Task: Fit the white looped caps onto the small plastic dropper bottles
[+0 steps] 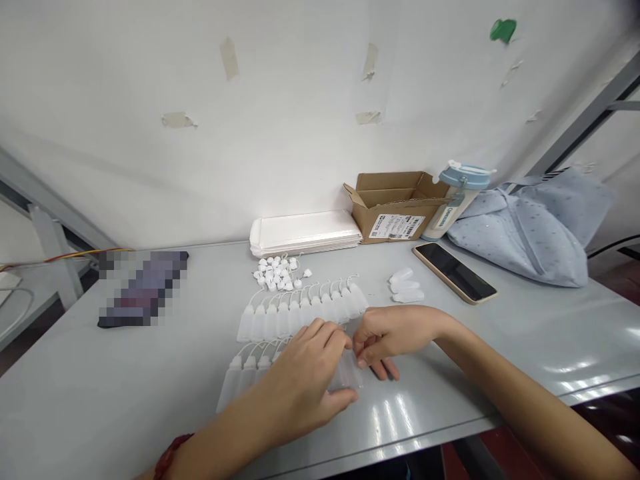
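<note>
Where white tubes lie, necks toward the wall, long axes parallel, left fingers bent, right fingers curled, grips unclear

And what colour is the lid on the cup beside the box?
The lid is mostly light blue; head view.

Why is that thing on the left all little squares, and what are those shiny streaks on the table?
In the head view, blocky squares cover most of the dark item, hiding its details; also in the head view, the streaks are glare on the glossy grey table, near its front edge below the right hand, probably reflected lamps.
</note>
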Tool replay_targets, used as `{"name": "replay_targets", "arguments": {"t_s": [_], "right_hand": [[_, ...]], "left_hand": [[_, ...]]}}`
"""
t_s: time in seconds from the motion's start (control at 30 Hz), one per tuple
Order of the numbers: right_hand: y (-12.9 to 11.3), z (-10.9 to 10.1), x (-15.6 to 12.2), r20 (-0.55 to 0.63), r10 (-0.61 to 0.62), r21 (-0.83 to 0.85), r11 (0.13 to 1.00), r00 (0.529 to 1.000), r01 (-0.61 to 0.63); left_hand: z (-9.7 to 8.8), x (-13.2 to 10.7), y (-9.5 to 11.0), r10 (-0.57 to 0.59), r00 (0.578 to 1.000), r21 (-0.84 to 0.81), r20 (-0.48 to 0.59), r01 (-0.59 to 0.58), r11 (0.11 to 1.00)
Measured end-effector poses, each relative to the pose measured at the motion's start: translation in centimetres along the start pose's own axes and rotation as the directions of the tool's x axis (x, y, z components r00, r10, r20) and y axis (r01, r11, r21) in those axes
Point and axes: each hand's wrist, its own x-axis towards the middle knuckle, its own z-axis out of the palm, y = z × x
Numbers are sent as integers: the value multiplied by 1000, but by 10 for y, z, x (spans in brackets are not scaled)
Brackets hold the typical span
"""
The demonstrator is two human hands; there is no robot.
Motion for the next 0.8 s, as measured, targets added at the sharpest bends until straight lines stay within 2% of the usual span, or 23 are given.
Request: {"name": "replay_targets", "arguments": {"t_s": [0.8], "right_hand": [[0, -1, 1, -7, -13, -1, 1000, 1000, 13]], "left_hand": [[5, -1, 3, 16, 1000, 63, -2, -16, 998]]}}
